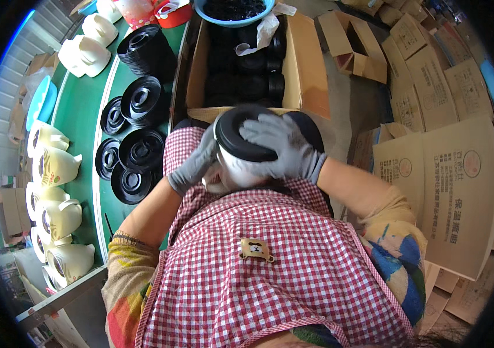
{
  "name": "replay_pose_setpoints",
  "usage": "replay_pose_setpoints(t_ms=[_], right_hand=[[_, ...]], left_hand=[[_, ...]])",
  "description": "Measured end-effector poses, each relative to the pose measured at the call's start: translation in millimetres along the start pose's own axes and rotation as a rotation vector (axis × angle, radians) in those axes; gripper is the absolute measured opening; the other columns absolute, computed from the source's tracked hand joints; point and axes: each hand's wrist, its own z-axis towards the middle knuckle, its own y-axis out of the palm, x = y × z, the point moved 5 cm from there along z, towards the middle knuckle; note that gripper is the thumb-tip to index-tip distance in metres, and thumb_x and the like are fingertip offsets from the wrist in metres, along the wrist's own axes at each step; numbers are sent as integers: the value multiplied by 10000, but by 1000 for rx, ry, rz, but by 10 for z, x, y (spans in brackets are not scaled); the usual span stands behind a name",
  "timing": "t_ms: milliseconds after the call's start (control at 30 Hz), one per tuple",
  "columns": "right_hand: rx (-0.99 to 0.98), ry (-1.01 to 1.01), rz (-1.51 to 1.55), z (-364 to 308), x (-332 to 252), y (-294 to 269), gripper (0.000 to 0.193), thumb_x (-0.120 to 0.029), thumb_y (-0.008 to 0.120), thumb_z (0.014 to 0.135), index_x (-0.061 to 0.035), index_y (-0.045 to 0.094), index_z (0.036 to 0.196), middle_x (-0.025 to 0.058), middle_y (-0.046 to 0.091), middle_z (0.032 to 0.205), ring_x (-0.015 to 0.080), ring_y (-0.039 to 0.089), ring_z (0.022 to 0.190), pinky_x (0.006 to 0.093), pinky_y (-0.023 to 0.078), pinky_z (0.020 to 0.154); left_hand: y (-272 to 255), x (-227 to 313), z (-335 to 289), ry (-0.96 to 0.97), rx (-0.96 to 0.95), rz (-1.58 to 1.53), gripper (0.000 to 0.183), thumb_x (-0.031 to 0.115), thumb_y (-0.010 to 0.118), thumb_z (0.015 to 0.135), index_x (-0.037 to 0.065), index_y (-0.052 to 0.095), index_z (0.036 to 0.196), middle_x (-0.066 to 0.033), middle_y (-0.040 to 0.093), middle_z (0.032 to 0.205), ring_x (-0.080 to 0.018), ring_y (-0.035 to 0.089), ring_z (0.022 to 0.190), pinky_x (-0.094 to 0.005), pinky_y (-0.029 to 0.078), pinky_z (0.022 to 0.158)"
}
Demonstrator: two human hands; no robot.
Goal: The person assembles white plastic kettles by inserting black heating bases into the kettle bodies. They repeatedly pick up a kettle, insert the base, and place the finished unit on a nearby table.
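Observation:
A white jug (pixel 236 173) stands between my thighs on the checked apron, with a black round plastic base (pixel 246 142) across its top end. My left hand (pixel 198 162), in a grey glove, is wrapped round the jug's left side. The grey-gloved right hand (pixel 284 145) grips the black base from above and the right, its fingers curled over the ring. Slight blur softens that hand. The jug's lower part is hidden by my hands and the apron.
Stacks of black round bases (pixel 142 149) and rows of cream jugs (pixel 55 165) occupy the green bench (pixel 87 122) at left. Ahead, an open carton (pixel 308 69) holds black parts, with a blue basin (pixel 235 22) above. Cardboard boxes (pixel 444 191) crowd the right.

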Motion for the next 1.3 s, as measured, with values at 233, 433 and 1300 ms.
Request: replay_pose_setpoints(t_ms=[233,433,1300], right_hand=[[-189,-245,144,157,291,-45,566,-524,564,873,-128,610,1275,100,524,1389,358,517,1169,504,365,988],[-173,-385,53,561,381,-61,601,-570,494,897,-79,628,1217,150,516,1347,364,429,1287,550,233,1112],[-319,-278,207,1208,544,219,646,-587,516,853,-203,500,1372,187,394,1468,439,250,1387,632,71,1114]], left_hand=[[-512,118,824,-393,28,-232,487,266,520,993,-5,445,1390,-116,470,1394,-230,542,1184,-349,428,1020],[-175,-108,1628,-463,-362,114,338,292,553,964,13,626,1140,-115,664,1070,-216,610,983,-346,480,903],[-178,-676,2202,-315,-637,294,291,330,651,880,97,663,1054,-174,662,967,-350,647,900,-453,500,779]])
